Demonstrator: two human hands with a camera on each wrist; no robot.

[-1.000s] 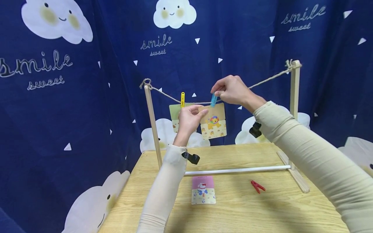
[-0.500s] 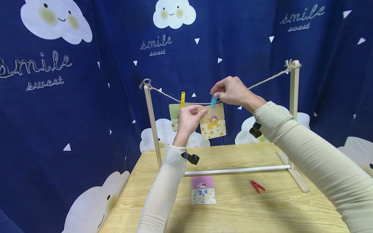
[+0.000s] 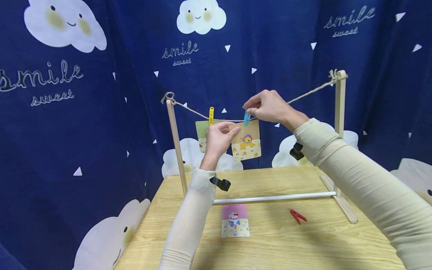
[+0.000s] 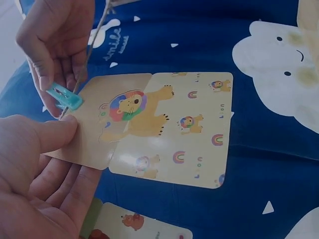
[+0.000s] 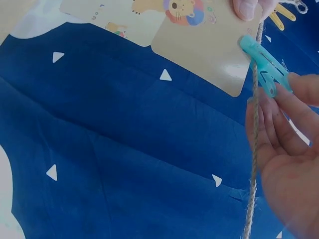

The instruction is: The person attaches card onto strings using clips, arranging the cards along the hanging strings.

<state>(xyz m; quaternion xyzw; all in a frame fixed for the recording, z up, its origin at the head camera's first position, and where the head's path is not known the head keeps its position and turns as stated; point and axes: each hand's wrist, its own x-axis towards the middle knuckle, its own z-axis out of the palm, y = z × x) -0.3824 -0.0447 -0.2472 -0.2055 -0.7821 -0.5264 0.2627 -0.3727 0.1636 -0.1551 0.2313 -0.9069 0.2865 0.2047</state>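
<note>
A pink card [image 3: 235,220] and red peg [image 3: 298,216] lie on the table [image 3: 303,243]. Farther back, the left hand [image 3: 218,138] pinches the lion card's [image 3: 248,142] corner at the string [image 3: 303,93]. The right hand [image 3: 268,107] pinches the blue peg [image 3: 247,117] clipped on its top edge.

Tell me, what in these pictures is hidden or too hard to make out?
- Green card, head view: the left hand and the lion card cover most of it, and its picture is unreadable.
- Blue clip, head view: the right hand hides its top.
- Pink card on the table, head view: its print is too small.
- Rope, right wrist view: cut off by the edges.
</note>
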